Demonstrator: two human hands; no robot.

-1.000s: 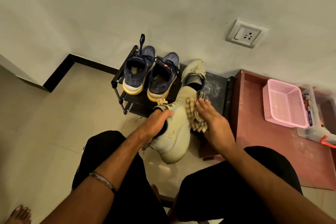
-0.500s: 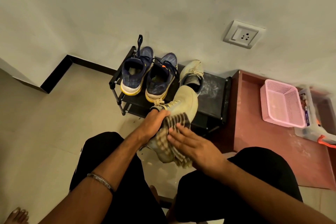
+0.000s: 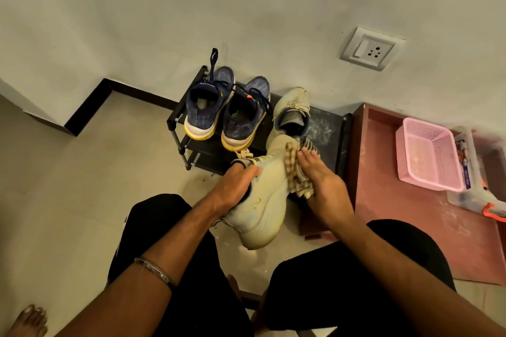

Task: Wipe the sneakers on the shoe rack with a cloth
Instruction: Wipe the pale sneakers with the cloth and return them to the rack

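The beige sneaker [image 3: 264, 200] is held up in front of the shoe rack [image 3: 325, 128], above the floor between the person's knees, with its toe toward the camera and its laces toward the rack. The left hand [image 3: 235, 186] grips it at the collar, fingers curled into the opening near the loose laces. The right hand [image 3: 319, 180] presses a checked brown-and-cream cloth [image 3: 297, 169] against the right side of the sneaker, fingers lying fairly straight over the folds, with part of the cloth bunched under the palm and its striped edge sticking out past the fingertips. On the rack's top shelf, the matching beige sneaker [image 3: 293, 112] stands just behind the held one, heel toward the camera. To its left sit 2 navy sneakers, the left one [image 3: 206, 107] and the right one [image 3: 245, 115], side by side with yellow-edged soles, heels facing the camera and toes toward the wall. The bare part of the shelf at the right looks dusty. Right of the rack is a low reddish-brown platform [image 3: 405, 216] carrying a pink plastic basket [image 3: 430, 153] and, beside it, a clear plastic box [image 3: 471, 172] with an orange clasp. A white wall socket [image 3: 369, 48] is set in the wall above. A thin metal bangle [image 3: 153, 268] circles the left forearm, and a bare foot [image 3: 30, 320] shows at the lower left corner
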